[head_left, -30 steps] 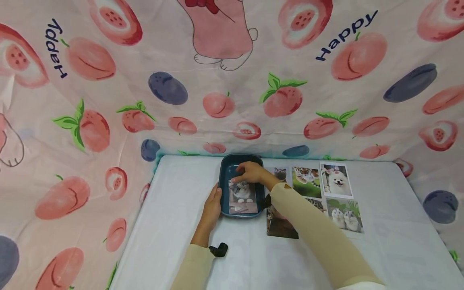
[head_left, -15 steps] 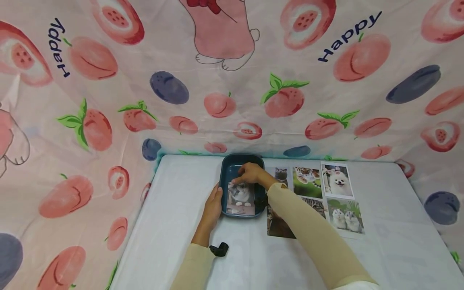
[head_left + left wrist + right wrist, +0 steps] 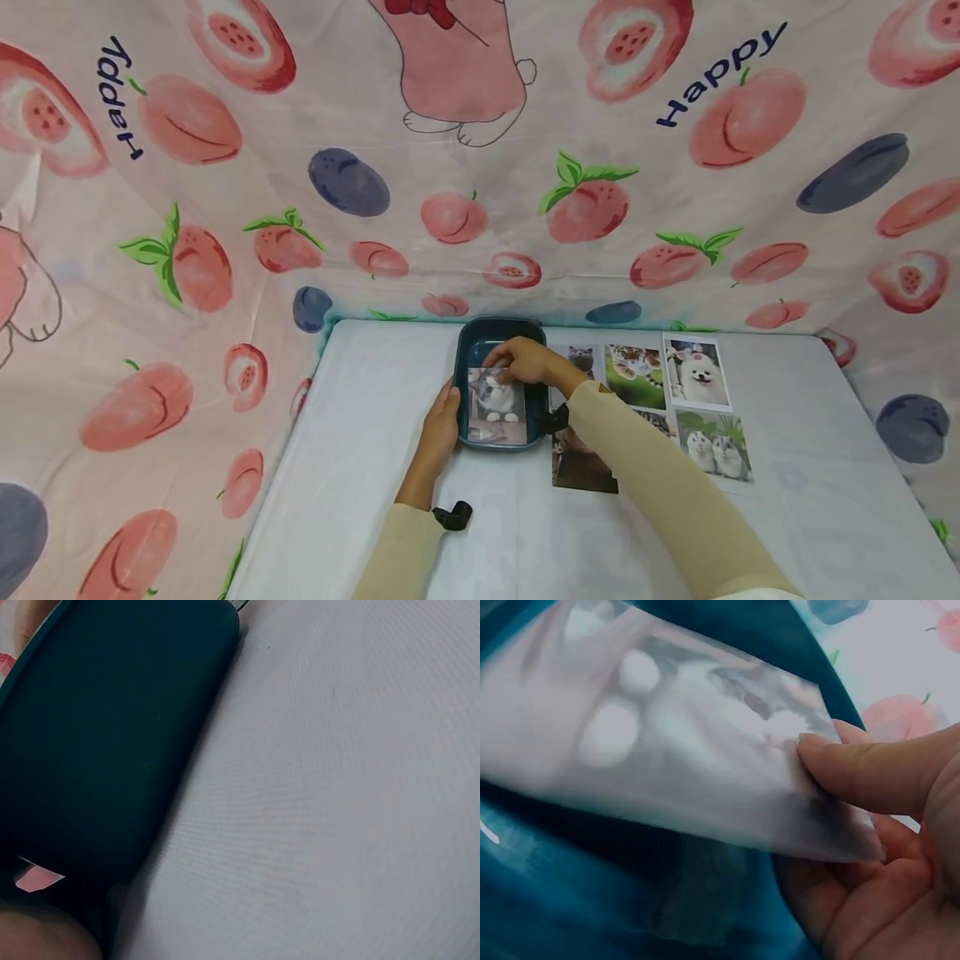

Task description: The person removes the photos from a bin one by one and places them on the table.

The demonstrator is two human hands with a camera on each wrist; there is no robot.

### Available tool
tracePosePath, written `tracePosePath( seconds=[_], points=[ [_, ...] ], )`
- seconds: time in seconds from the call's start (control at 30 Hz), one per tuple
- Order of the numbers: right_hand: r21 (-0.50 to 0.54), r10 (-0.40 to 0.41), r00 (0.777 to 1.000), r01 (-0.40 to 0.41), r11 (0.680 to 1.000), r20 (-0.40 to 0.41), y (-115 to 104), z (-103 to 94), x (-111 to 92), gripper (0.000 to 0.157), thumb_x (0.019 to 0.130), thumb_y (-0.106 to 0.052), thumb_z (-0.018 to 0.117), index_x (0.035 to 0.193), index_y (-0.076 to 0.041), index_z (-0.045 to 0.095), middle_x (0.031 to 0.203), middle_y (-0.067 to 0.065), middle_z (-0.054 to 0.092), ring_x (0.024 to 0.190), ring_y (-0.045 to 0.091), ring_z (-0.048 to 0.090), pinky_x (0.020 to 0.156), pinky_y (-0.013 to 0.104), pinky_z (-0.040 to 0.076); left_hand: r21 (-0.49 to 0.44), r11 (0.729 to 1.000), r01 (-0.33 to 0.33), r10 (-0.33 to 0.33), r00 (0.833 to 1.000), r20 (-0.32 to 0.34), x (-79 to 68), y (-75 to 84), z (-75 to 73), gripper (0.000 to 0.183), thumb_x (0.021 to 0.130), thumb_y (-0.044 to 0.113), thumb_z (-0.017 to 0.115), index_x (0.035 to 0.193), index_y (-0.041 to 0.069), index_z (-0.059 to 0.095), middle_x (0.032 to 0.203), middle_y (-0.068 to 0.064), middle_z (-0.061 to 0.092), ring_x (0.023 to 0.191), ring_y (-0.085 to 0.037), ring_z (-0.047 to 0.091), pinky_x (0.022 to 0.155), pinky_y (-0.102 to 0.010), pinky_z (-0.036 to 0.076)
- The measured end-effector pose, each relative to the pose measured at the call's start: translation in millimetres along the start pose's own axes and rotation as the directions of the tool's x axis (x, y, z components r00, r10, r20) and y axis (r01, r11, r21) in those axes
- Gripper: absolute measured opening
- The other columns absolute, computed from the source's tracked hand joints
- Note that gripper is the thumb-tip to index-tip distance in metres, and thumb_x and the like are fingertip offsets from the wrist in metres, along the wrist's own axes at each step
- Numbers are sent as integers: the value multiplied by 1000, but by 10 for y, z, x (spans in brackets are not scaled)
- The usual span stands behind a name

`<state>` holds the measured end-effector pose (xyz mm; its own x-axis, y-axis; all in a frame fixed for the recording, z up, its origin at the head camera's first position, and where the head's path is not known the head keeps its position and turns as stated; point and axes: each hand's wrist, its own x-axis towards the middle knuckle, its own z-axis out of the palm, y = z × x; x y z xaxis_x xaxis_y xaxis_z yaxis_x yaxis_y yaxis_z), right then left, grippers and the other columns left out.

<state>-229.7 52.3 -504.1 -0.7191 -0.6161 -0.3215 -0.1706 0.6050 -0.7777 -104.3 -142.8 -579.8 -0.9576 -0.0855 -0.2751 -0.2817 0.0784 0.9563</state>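
Observation:
A dark blue rectangular tray (image 3: 462, 358) stands at the back of the table. Along its left outer wall lies my left hand (image 3: 438, 429), with the fingers extended against the side. In the left wrist view the tray's dark wall (image 3: 127, 735) fills the left part. Over the tray, my right hand (image 3: 525, 360) pinches the upper end of a photo card (image 3: 497, 408) showing a grey-and-white cat. The right wrist view has the thumb (image 3: 862, 769) on the card's face and fingers behind it; the card is tilted above the tray floor.
Right of the tray lie several photo cards: a tiger (image 3: 635, 377), a white dog (image 3: 697, 372), two chipmunk-like animals (image 3: 714, 447), and a dark one (image 3: 581, 471) partly under the right sleeve. A fruit-print cloth (image 3: 480, 183) hangs behind the white table (image 3: 375, 375).
The right hand has shifted slightly right along the cat card's top end while still pinching it. The card's top has moved up a little. The left hand has stayed put.

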Motion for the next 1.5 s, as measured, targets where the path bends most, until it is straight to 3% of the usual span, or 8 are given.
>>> tracePosePath(
  seconds=[0.2,0.43,0.6,0.73,0.93,1.07,1.3,1.5],
  points=[
    [17,0,996,1,1000,-85,33,-4,-55,20,90,-13,77,110,-10,77,93,3,73,82,15,62,70,26,53,-3,1000,-2,2,1000,1,1,6,-2,60,109,53,35,162,25,30,169,-4,29,158,-30,17,128,-56,16],
    [143,22,986,2,990,-168,70,12,-141,16,91,-24,79,106,-16,80,83,4,70,70,17,61,64,30,55,16,1000,-11,11,1000,-2,-15,8,7,60,110,52,34,162,23,30,169,-4,28,159,-30,17,128,-56,15],
    [196,13,978,30,980,-210,111,-68,-250,22,91,-30,80,111,-21,79,85,4,70,69,18,61,59,35,58,29,1000,-1,1,1000,-21,-24,17,22,60,110,52,33,162,24,30,169,-3,27,159,-29,16,128,-56,14],
    [206,-1,977,46,977,-214,197,-205,-394,27,92,-35,78,116,-22,77,97,5,74,73,20,60,62,44,58,43,999,3,-2,1000,-29,-21,9,35,61,109,53,34,162,23,30,169,-3,27,159,-30,15,128,-57,14],
    [163,-21,963,67,984,-269,391,-456,-705,29,93,-38,75,118,-23,76,124,8,69,74,20,56,61,38,52,46,999,-10,11,999,-31,-15,-19,33,64,108,57,34,162,23,30,169,-4,27,159,-30,15,128,-56,13],
    [159,-18,952,69,985,-306,578,-649,-969,33,93,-38,76,119,-19,75,125,12,67,75,18,57,62,33,51,41,999,-16,17,999,-34,-27,-16,23,63,109,55,34,162,23,29,170,-4,26,159,-29,15,129,-55,13],
    [134,61,929,-12,991,-366,1036,-940,-1468,45,92,-46,75,124,-15,71,133,13,61,93,19,62,70,34,57,41,999,-22,24,999,-32,-30,-20,19,62,109,53,34,163,22,29,170,-4,26,159,-29,14,129,-54,13],
    [88,134,909,-108,990,-395,1442,-1136,-1878,49,92,-44,75,126,-9,70,134,16,60,96,19,62,70,32,57,41,999,-31,32,999,-25,-31,-36,23,62,109,53,33,163,22,29,170,-4,26,159,-29,14,129,-55,13]
  ],
)
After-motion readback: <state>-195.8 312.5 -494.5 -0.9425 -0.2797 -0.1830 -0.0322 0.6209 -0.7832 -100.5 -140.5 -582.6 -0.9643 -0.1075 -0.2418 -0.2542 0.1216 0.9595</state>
